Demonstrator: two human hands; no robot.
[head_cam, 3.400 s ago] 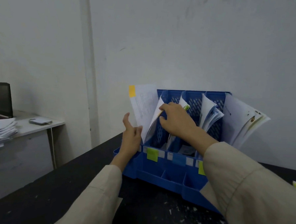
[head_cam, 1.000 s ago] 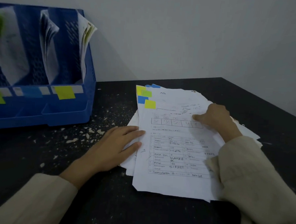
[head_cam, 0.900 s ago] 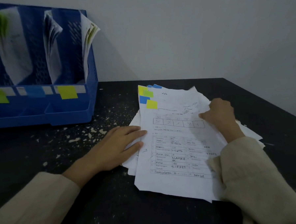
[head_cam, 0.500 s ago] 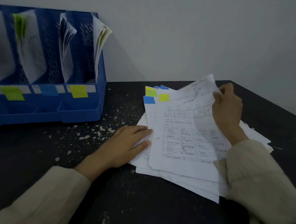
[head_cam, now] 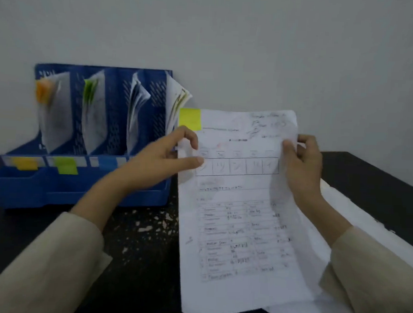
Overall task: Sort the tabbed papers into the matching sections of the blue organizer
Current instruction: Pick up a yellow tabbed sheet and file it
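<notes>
- A printed sheet point(head_cam: 240, 218) carrying a yellow tab point(head_cam: 190, 119) at its top left corner is held up off the bench point(head_cam: 138, 260), just right of the blue organizer point(head_cam: 79, 190).
- The sheet's right edge is gripped by the right hand point(head_cam: 302, 171), thumb in front and fingers curled behind; its left edge is pinched by the left hand point(head_cam: 162, 158) just below the tab.
- The rest of the paper pile point(head_cam: 368, 236) is seen lying on the bench beneath and to the right of the raised sheet.
- Four upright sections are shown in the organizer, each already holding papers; an orange label point(head_cam: 25, 163) and a green label point(head_cam: 66, 167) are visible on its front strip, a blue one is partly seen, and the rightmost label is hidden behind the left hand.
- The step in hand is judged to be the reading of the tab and the carrying of one sheet toward its section.
- The next move is judged to call for a leftward carry and an edge-first drop into the rightmost section, presumably the yellow one.
- Half a second ago the sheet was only being peeled up by the right hand while the pile was pressed flat by the left; now it is lifted clear and held by both.
</notes>
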